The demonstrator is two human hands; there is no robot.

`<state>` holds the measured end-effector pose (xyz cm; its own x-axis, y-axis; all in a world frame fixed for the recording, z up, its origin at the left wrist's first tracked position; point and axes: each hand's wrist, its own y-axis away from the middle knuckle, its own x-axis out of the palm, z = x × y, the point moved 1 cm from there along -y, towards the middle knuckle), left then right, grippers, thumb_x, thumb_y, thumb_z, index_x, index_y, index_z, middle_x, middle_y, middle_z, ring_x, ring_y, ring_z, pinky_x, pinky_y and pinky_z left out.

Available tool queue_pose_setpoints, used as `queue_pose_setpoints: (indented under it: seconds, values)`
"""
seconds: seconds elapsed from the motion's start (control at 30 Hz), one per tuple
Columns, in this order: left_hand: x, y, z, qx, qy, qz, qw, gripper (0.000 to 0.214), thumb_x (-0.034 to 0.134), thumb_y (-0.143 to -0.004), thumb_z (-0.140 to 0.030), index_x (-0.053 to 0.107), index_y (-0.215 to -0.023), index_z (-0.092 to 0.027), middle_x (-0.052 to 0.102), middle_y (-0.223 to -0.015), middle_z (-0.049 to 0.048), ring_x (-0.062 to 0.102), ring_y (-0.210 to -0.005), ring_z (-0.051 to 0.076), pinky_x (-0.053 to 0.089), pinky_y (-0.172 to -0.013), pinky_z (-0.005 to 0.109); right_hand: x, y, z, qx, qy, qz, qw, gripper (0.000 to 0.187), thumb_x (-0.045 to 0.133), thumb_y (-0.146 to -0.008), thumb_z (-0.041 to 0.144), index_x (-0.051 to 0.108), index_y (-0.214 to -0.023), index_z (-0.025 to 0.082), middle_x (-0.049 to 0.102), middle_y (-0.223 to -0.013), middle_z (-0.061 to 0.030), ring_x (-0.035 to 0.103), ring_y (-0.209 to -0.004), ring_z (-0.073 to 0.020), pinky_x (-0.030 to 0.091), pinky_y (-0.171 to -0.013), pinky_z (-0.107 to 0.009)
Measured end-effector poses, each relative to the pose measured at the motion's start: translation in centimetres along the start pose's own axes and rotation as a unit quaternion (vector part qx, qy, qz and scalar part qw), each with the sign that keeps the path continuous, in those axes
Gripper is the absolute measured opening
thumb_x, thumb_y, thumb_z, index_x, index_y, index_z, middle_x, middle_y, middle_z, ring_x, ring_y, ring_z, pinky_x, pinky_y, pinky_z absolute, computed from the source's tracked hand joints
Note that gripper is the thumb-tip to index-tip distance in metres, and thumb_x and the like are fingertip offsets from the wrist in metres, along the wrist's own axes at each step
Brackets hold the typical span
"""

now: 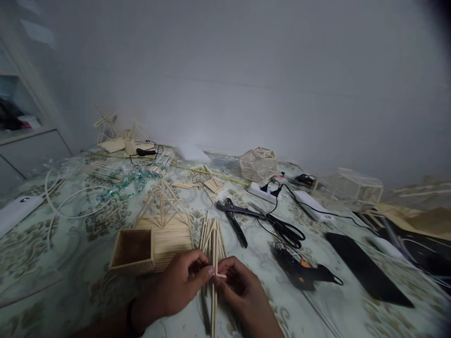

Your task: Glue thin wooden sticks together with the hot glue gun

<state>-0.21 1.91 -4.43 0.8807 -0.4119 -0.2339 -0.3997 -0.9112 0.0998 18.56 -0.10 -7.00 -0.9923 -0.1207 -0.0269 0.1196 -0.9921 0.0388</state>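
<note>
One short stick (221, 276), pinched by right hand (243, 291), sits crosswise; left hand (185, 284) grips long sticks (213, 310), axis running away from person, between both hands, over desk (105, 303).

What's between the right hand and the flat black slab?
The dark glue gun with the orange trigger lies between the right hand and the flat black slab. Shows in the head view.

No legible text, label, brand, number or sign anywhere (at least at this sharpness)
</note>
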Motion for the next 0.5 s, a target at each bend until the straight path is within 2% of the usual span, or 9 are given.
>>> queue_pose_setpoints:
  seconds: [0.2,0.37,0.5]
  values:
    - [0.2,0.2,-0.3,-0.01,-0.036,-0.022,0.999,0.02,0.059,-0.097,-0.036,0.067,-0.093,-0.018,0.067,-0.086,0.0018,0.062,-0.085,0.021,0.046,-0.081,0.032,0.1,-0.4,-1.7,-0.003,-0.073,0.004,0.997,0.044,0.086,-0.081,0.057,0.066,-0.094,0.021,0.071,-0.086,-0.0048,0.067,-0.08,-0.0197,0.053,-0.074,-0.028]
    - [0.2,0.3,-0.8,-0.002,-0.036,-0.019,0.999,0.018,0.057,-0.096,-0.034,0.065,-0.09,-0.019,0.065,-0.083,0.0011,0.061,-0.082,0.02,0.045,-0.078,0.031,0.9,-0.2,-1.7,-0.009,-0.093,-0.042,0.995,0.047,0.088,-0.078,0.06,0.067,-0.092,0.021,0.07,-0.084,-0.0037,0.067,-0.078,-0.0191,0.053,-0.073,-0.028]
    - [0.1,0.4,-1.2,0.004,-0.045,-0.022,0.999,0.017,0.055,-0.096,-0.031,0.064,-0.089,-0.019,0.064,-0.083,0.0017,0.061,-0.082,0.021,0.045,-0.078,0.031,0.7,-0.4,-2.1,-0.016,-0.101,-0.044,0.994,0.047,0.089,-0.077,0.059,0.067,-0.091,0.02,0.07,-0.082,-0.0039,0.065,-0.076,-0.019,0.053,-0.072,-0.028]
